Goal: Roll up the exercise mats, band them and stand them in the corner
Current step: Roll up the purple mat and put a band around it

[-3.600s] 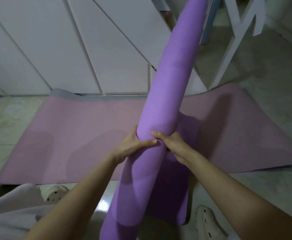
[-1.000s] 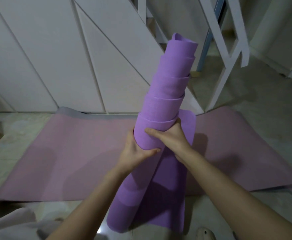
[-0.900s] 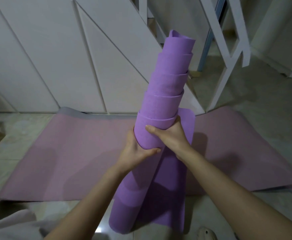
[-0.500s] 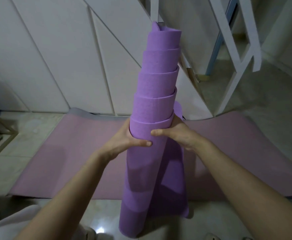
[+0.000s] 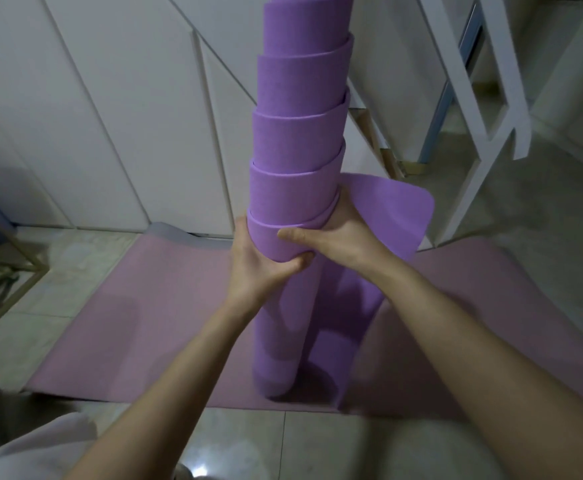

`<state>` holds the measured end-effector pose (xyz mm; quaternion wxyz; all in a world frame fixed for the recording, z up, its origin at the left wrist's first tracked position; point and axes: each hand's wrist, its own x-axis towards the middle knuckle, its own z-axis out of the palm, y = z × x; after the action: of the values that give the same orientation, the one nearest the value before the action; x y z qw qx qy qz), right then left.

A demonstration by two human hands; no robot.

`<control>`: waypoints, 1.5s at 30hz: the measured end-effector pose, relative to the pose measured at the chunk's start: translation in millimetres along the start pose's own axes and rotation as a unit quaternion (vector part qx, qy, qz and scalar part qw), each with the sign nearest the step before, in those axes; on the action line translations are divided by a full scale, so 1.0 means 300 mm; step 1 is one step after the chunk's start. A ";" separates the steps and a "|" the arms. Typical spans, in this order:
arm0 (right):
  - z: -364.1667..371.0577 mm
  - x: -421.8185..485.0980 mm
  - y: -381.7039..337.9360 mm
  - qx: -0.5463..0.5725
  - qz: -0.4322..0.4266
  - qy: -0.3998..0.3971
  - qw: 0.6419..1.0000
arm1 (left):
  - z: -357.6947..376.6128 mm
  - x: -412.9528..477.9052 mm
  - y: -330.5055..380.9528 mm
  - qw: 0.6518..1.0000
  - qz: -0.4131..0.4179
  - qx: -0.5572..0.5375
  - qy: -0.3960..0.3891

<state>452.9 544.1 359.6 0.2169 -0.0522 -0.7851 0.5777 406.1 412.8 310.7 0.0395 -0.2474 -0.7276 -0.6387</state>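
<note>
Your left hand (image 5: 255, 268) & right hand (image 5: 338, 233) both wrapped round upright telescoped purple foam mat roll (image 5: 297, 161), loose flap behind rt fingers, base on flat pink mat (image 5: 137, 306).

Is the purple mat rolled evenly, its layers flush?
No, the purple mat has layers sticking up in steps above the left hand and right hand gripping it.

A white panelled wall (image 5: 127, 116) is seen at the rear, divided by slanted seams. A white angled frame (image 5: 463, 74) is located at the upper right, with a blue post (image 5: 440, 109) behind it. A gold metal frame (image 5: 13, 238) is positioned at the left edge above the tiled floor (image 5: 85, 265).
</note>
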 end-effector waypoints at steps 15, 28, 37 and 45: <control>0.047 -0.054 0.151 0.021 0.041 -0.006 0.999 | -0.044 -0.030 -0.116 0.994 -0.037 -0.004 -0.101; 0.011 -0.020 0.125 0.017 0.035 -0.113 0.993 | -0.162 0.058 -0.096 0.971 -0.057 0.014 -0.234; 0.122 -0.040 0.065 -0.001 0.045 0.060 0.997 | -0.066 0.032 -0.068 0.997 -0.023 0.064 -0.029; 0.111 -0.034 0.087 -0.023 0.059 0.189 0.980 | 0.020 0.014 -0.061 0.999 -0.010 0.022 -0.043</control>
<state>444.3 519.7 324.5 0.3254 -0.2115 -0.7385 0.5514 396.5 418.6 294.5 0.0072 -0.2667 -0.7447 -0.6117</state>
